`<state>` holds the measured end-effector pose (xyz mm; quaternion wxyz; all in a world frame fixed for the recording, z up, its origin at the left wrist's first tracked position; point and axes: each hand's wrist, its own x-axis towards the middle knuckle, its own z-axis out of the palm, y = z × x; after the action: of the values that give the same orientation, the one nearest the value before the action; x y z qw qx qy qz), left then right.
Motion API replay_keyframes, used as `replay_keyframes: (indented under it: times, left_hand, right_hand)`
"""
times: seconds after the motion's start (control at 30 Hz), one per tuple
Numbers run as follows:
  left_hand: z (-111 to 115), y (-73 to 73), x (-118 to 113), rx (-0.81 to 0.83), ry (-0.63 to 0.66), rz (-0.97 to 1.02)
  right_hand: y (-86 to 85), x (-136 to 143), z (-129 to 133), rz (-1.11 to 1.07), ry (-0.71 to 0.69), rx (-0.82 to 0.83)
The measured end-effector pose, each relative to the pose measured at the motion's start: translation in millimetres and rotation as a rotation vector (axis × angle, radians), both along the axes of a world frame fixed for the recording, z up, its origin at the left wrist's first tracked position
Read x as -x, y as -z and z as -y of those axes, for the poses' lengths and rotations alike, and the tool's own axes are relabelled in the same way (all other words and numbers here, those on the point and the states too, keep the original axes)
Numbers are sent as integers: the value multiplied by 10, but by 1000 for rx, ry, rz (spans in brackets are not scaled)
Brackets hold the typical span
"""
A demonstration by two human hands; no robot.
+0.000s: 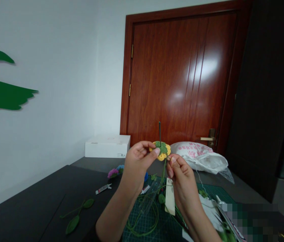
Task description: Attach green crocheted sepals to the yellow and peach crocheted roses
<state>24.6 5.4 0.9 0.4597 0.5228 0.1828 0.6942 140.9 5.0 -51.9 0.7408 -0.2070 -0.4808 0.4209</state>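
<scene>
Forearms [118, 203] convergent, hands [142, 156] at flower [163, 148]

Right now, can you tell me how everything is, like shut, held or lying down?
Yellow-and-green flower: held
Left hand: pinching the flower
Right hand: fingers pinched by the flower's edge; what they grip is unclear
Dark rod: upright above the flower
Green yarn: loosely looped
Door: shut
White box: shut
White bag: lying, bulging
Small tube: lying down
Leaf sprig: lying flat

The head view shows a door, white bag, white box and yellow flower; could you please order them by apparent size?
Largest to smallest:
Door
White bag
White box
Yellow flower
</scene>
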Motion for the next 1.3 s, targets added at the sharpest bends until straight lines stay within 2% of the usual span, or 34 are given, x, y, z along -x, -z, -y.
replay_keyframes:
  times: [0.27,0.53,0.63,0.83,0.9,1.1,1.2,1.3]
  left_hand:
    - [0,6,16,13,43,-41]
    - [-32,10,41,-20,32,-111]
    - [-22,14,50,-40,51,-163]
    - [-31,25,19,-52,52,-213]
    - [-64,37,16,-55,46,-219]
    - [-141,52,60,-55,-72,-161]
    - [-137,41,76,-52,-67,-151]
    - [-128,44,67,-51,-37,-169]
  right_hand:
    - [26,-4,-16,-1,3,-15]
    - [19,-22,-39,88,74,-52]
    - [17,-56,-57,206,201,-109]
    - [32,-82,-23,498,576,-149]
    - [15,-108,-14,566,622,-143]
    - [-46,-294,-76,616,525,-104]
    - [-32,-314,-91,598,437,-91]
    - [5,-251,-80,550,462,-95]
